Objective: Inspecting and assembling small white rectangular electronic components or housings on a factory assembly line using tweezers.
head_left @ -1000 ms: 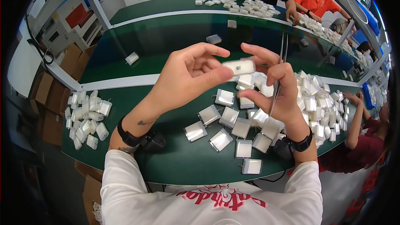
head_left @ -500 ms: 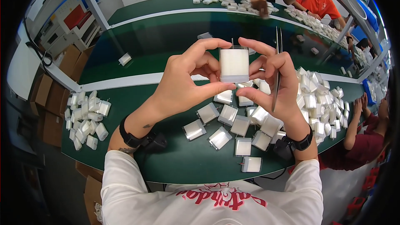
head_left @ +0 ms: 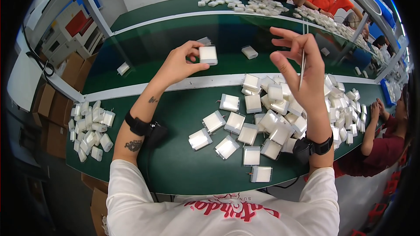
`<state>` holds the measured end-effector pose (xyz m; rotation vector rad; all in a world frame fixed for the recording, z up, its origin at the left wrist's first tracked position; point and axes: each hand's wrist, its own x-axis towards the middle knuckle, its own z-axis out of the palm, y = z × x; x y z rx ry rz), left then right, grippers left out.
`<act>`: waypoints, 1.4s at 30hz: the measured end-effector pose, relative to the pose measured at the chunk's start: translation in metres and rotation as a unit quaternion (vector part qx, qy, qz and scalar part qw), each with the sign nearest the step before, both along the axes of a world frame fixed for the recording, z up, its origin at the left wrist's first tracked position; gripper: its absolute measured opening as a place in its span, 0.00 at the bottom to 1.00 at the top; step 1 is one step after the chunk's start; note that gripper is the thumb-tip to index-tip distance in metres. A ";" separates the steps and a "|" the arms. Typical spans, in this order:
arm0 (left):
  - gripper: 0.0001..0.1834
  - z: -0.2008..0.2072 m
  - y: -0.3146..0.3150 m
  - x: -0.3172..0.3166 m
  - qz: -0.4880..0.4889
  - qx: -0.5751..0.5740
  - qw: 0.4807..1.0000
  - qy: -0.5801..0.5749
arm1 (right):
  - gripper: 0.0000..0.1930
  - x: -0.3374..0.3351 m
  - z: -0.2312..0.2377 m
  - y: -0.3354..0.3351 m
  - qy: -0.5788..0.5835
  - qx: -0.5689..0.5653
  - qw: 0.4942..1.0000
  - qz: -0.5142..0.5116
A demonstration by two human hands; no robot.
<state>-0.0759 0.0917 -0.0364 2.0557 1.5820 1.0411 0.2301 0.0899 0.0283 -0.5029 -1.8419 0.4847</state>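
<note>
My left hand [head_left: 174,66] pinches a small clear plastic case with a white block inside [head_left: 208,55] between thumb and fingers, above the green table's far strip. My right hand [head_left: 309,72] is raised above the heap, its thumb and fingertips spread apart. A pair of metal tweezers [head_left: 303,59] stays lodged upright among its fingers, tips pointing away from me. Beneath and between my hands lie several similar white-filled cases [head_left: 247,134], some with a thin pin sticking out. They thicken into a heap [head_left: 337,107] toward the right.
A smaller pile of cases [head_left: 92,126] sits at the table's left. A white rail [head_left: 148,88] crosses the green table [head_left: 183,177]; beyond it are a few single cases [head_left: 249,52]. Co-workers handle more at the back; another person [head_left: 372,148] sits at right. Cardboard boxes [head_left: 54,105] stand left.
My hands have parted. The left has carried the case left and away from my right hand, which has let go of it and moved right, tweezers still held.
</note>
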 end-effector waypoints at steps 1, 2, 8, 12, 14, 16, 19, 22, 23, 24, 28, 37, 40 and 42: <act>0.37 -0.015 0.011 -0.009 0.026 -0.039 0.999 0.013 | 0.17 0.003 0.003 0.001 0.001 0.000 1.000 0.001; 0.37 -0.029 0.021 -0.008 0.024 -0.038 0.999 0.013 | 0.16 0.007 0.007 0.002 0.006 0.009 1.000 -0.015; 0.49 -0.030 0.076 0.058 0.063 0.029 0.975 0.212 | 0.14 0.013 0.009 0.005 0.010 0.014 1.000 -0.026; 0.46 -0.053 0.117 0.098 0.087 -0.009 0.968 0.236 | 0.12 0.008 0.005 0.008 -0.023 0.018 1.000 -0.004; 0.44 -0.059 0.128 0.102 0.089 -0.062 0.962 0.249 | 0.12 0.006 0.007 0.005 -0.026 0.014 1.000 -0.005; 0.41 -0.061 0.130 0.090 0.087 -0.050 0.974 0.202 | 0.12 0.007 0.008 0.004 -0.069 0.020 0.997 -0.028; 0.36 -0.048 0.108 0.089 -0.028 0.040 0.997 0.055 | 0.15 0.015 0.003 0.010 -0.109 0.040 0.992 -0.055; 0.33 0.004 0.037 0.093 -0.080 0.118 0.990 0.006 | 0.18 0.016 0.004 0.007 -0.143 0.067 0.985 -0.074; 0.33 0.018 0.012 0.089 -0.091 0.133 0.987 -0.011 | 0.19 0.012 0.004 0.005 -0.152 0.068 0.985 -0.038; 0.34 0.031 -0.011 0.086 -0.092 0.151 0.984 -0.009 | 0.20 0.007 0.003 0.003 -0.161 0.068 0.985 -0.002; 0.36 0.045 -0.059 0.079 -0.102 0.212 0.972 -0.006 | 0.22 -0.004 -0.006 -0.004 -0.129 0.059 0.985 0.102; 0.35 0.050 -0.071 0.069 -0.146 0.276 0.950 -0.021 | 0.24 -0.011 -0.010 -0.014 -0.084 0.090 0.982 0.140; 0.33 0.050 -0.071 0.068 -0.151 0.295 0.944 -0.003 | 0.23 -0.011 -0.009 -0.014 -0.093 0.109 0.980 0.135; 0.33 0.051 -0.073 0.071 -0.144 0.305 0.941 -0.002 | 0.23 -0.010 -0.009 -0.014 -0.098 0.110 0.980 0.137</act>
